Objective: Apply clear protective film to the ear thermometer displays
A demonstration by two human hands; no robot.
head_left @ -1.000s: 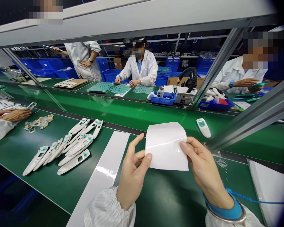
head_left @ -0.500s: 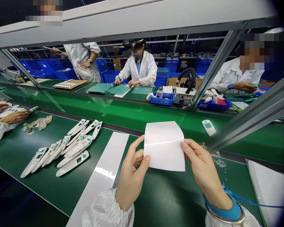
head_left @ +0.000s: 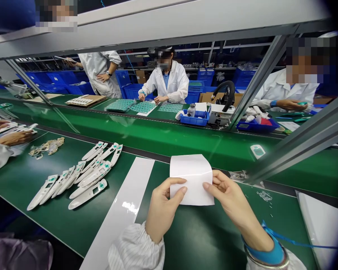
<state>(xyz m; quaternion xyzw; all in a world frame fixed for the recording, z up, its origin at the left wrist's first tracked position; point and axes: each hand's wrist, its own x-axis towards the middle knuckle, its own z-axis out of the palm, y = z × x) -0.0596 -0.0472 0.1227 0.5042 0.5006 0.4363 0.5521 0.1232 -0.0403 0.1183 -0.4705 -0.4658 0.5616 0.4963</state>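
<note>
A small white glossy sheet (head_left: 191, 174) is held above the green bench between both hands. My left hand (head_left: 163, 206) pinches its lower left edge with thumb and fingers. My right hand (head_left: 228, 198) pinches its lower right edge; a blue strap runs round that wrist. To the left of my left hand a long white strip (head_left: 124, 210) lies flat on the bench. Further left, several white thermometer housings (head_left: 81, 174) lie in a loose row.
A green conveyor belt (head_left: 157, 137) runs behind the bench and carries one white device (head_left: 257, 151). A grey frame bar (head_left: 301, 142) slants across the right. A stack of white sheets (head_left: 323, 225) lies at far right. Co-workers in white coats sit opposite; another person's hands (head_left: 8, 137) work at far left.
Both hands have drawn closer together and lowered the sheet a little toward me. The white device on the belt has travelled to the right.
</note>
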